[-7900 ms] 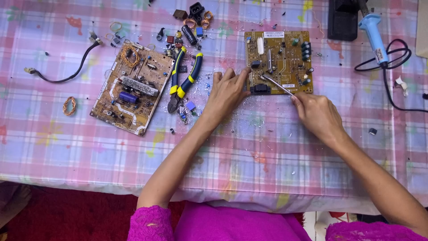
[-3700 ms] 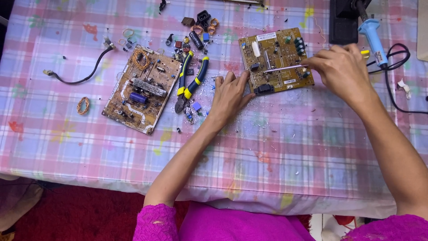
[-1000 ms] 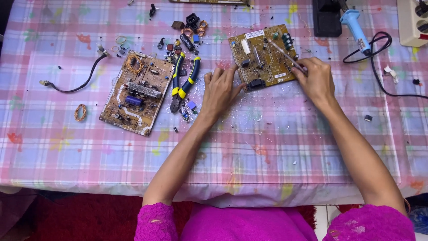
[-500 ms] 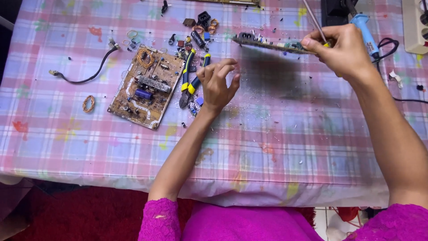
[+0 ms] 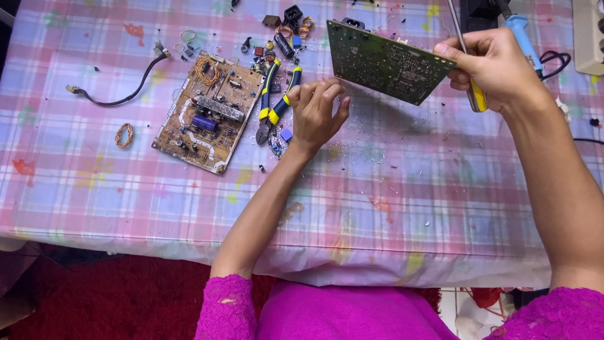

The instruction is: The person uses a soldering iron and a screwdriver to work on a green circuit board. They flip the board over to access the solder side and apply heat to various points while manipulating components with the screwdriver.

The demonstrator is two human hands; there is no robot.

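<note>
Pink and lilac plaid cloth covers the counter (image 5: 390,208), speckled with tiny dark crumbs and paint-like blotches; a red floor shows below its front edge.

Seen from the head camera, the right hand (image 5: 494,66) is raised over the far right part of the counter and grips the corner of a green circuit board (image 5: 384,62), which is lifted clear of the cloth and tilted so its solder side faces up. The same hand also clasps a slim tool with a yellow handle (image 5: 476,94), its metal shaft pointing away. Just behind this hand lies a blue-handled soldering iron (image 5: 522,34) with a black cord.

The left hand (image 5: 316,113) rests low on the cloth with fingers loosely curled, holding nothing, just below the lifted board's near edge. Touching or just beside its thumb side lie yellow-and-blue pliers (image 5: 275,101). Left of those sits a second, brown circuit board (image 5: 211,113), component side up. Small loose parts (image 5: 286,19) are scattered behind the pliers, a black cable (image 5: 123,82) lies far left, and a copper wire ring (image 5: 124,134) lies near it.
</note>
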